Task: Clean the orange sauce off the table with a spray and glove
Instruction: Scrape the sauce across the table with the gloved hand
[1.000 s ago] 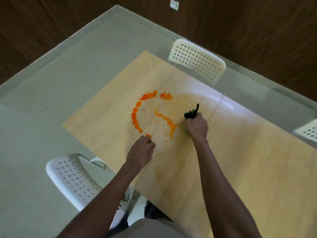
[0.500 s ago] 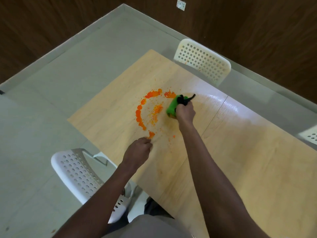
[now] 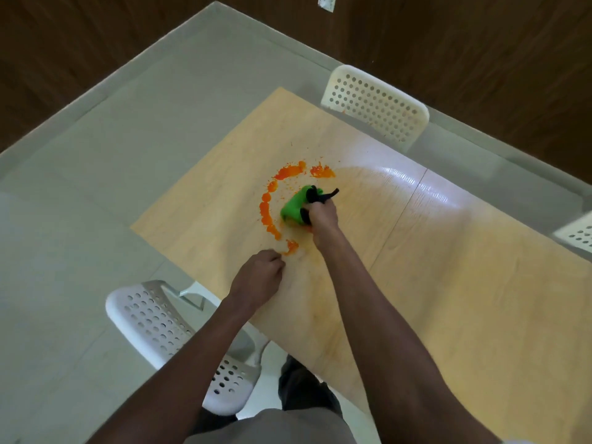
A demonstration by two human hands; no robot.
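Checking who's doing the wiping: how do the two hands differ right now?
The right hand reaches farther out and grips a green and black glove in the orange sauce; the left hand sits nearer the table edge, fingers curled, holding nothing visible. Both are bare and over the table.

wooden table [image 3: 448, 299], orange sauce [image 3: 267, 213], green glove [image 3: 293, 208]

The right hand [image 3: 323, 216] grips a green and black glove [image 3: 296, 208] and presses it on the table [image 3: 448, 283], inside an arc of orange sauce [image 3: 267, 209]. The left hand [image 3: 259, 277] rests on the table with fingers curled, just beside the sauce's near end. White perforated chairs [image 3: 378, 104] stand at the far and near sides.
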